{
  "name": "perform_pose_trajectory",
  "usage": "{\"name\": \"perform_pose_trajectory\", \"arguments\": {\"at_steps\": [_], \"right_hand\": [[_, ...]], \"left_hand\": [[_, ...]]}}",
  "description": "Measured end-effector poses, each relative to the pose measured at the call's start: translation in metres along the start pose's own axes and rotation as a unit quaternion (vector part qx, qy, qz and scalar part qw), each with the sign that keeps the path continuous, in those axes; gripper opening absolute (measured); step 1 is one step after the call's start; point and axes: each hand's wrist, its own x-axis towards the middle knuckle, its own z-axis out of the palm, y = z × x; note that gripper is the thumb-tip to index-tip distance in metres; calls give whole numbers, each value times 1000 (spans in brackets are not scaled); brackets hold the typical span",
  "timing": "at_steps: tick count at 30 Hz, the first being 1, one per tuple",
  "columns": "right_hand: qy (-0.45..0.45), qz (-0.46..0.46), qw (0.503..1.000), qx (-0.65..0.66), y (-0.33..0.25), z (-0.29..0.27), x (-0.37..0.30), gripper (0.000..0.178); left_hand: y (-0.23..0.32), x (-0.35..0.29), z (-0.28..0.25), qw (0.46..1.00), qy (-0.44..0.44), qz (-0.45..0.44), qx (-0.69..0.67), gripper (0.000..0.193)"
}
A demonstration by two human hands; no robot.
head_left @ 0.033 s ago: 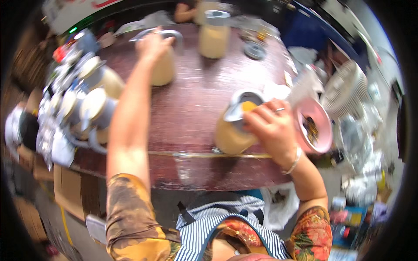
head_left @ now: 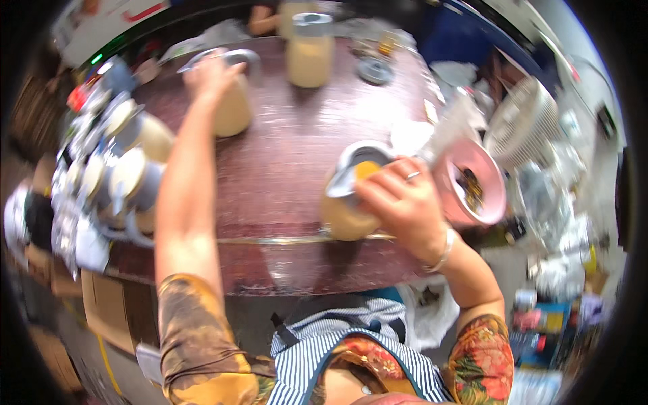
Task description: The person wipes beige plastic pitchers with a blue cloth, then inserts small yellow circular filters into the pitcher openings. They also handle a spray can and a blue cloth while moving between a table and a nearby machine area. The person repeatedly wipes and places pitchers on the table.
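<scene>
Stretched toward the far left, my left hand (head_left: 210, 77) is closed over the grey top of a beige jug (head_left: 233, 111); its fingers are smeared by motion. Nearer, my right hand (head_left: 401, 206) has its fingers bent over the rim of a second beige jug (head_left: 347, 219), with a grey collar and spout. An orange-yellow round part (head_left: 366, 170) shows in that jug's mouth; my fingertips are partly hidden there. A third beige jug (head_left: 310, 61) with a grey top stands upright at the far side, touched by neither hand.
Several more jugs (head_left: 128, 177) crowd the table's left edge beside clear plastic bags. A pink bowl (head_left: 496, 196) of small dark and brassy parts is just right of my right hand. Behind lie a grey round lid (head_left: 375, 71) and another person's arm (head_left: 263, 20).
The whole view has shifted slightly, so the table and jugs appear farther left. Both hands stay on the same jugs.
</scene>
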Motion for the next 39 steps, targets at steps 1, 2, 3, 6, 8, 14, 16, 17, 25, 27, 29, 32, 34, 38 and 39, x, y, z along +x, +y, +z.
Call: {"name": "perform_pose_trajectory", "arguments": {"at_steps": [1,2,3,6,8,14,16,17,25,27,29,32,34,38,39], "right_hand": [[27,-32,999,32,-6,-5,-11,40],[53,-40,995,71,-9,-15,-22,44],[85,-59,988,113,-10,-29,-31,47],[196,111,974,0,31,-37,-78,33],[132,266,951,-86,77,-42,-102,20],[-268,489,827,-71,192,27,-181,26],[-294,485,823,-7,199,41,-184,29],[-265,495,828,-4,201,43,-187,27],[147,478,865,46,163,-16,-190,14],[227,513,762,324,133,-40,-185,13],[288,438,696,491,101,-54,-193,11],[252,371,630,634,11,-76,-178,12],[190,338,593,706,-44,-72,-177,13],[65,288,645,704,-130,-48,-171,11],[33,271,707,653,-142,-43,-171,10]], "left_hand": [[-16,-2,11,994,97,39,-2,62],[-7,-9,7,998,59,-3,-18,56],[-11,-25,12,986,148,65,-41,47],[-7,-100,-24,943,141,243,-176,33],[3,-156,-73,922,81,299,-234,40],[12,-291,-192,887,-71,370,-268,43],[12,-314,-212,873,-128,368,-292,38],[12,-323,-217,858,-149,373,-319,34],[23,-400,-197,908,66,206,-358,38],[29,-434,-184,871,146,79,-462,42],[34,-465,-176,815,128,-12,-565,42],[28,-514,-164,838,134,62,-525,40],[31,-531,-175,811,23,154,-563,46],[89,-500,-212,675,-113,20,-729,49],[90,-496,-210,654,-130,7,-745,46]]}}
